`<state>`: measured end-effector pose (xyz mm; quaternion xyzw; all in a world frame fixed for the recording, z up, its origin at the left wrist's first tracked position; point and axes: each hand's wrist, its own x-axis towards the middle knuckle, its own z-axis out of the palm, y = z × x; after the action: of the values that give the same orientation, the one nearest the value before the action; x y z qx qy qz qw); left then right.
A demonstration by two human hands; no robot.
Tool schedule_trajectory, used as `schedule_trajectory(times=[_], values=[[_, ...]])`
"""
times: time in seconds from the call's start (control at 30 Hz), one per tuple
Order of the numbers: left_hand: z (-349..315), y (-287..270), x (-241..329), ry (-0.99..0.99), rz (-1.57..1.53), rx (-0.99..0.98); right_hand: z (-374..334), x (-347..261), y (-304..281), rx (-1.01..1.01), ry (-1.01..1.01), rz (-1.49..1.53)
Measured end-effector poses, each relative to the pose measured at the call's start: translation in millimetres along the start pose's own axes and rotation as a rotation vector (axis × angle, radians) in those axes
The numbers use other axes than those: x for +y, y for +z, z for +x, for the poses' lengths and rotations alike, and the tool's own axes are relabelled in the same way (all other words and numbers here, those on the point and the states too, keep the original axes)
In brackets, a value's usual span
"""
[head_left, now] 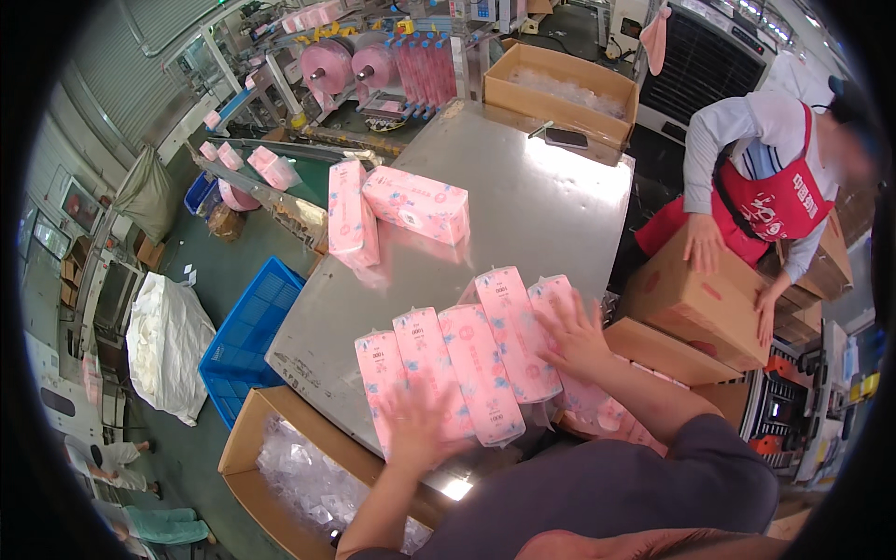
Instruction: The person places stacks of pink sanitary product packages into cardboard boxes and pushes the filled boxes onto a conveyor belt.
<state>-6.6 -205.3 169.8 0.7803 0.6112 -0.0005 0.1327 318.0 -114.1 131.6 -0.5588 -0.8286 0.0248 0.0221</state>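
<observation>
Several pink packs of tissues (476,359) stand side by side in a slanting row on the metal table (551,224). My left hand (415,420), blurred by motion, is over the left end of the row with its fingers outstretched. At the row's right end, my right hand (574,331) spreads its fingers against the upper part of the last tissue pack (551,291). Neither hand is closed round a pack. Farther back lie two more tissue packs, one (352,215) lengthwise and another (417,203) slanting beside it.
An open carton of clear plastic (317,485) stands at the near left, beside a blue crate (247,336). Another carton (560,89) and a phone (566,139) are at the back. On the right, a person in a red apron (779,201) holds a cardboard box (700,299).
</observation>
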Motion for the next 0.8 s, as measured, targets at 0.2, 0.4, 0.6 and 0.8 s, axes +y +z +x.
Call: schedule_trajectory(times=[0.2, 0.4, 0.6, 0.8], values=[[7.9, 45.6, 30.8, 0.252, 0.112, -0.023, 2.7, -8.4, -0.6, -0.192, -0.223, 0.095], [9.7, 43.0, -85.8, -0.179, -1.182, 0.311, -22.2, 59.6, 19.8, 0.109, 0.340, 0.909], [46.1, 98.2, -121.8, -0.617, -2.206, 0.063, -9.4, 80.6, 113.1, -0.285, 0.674, 1.992], [88.5, 119.7, -126.0, -0.548, -2.264, 0.028, -3.2, 81.3, 120.8, -0.358, 0.805, 2.272]])
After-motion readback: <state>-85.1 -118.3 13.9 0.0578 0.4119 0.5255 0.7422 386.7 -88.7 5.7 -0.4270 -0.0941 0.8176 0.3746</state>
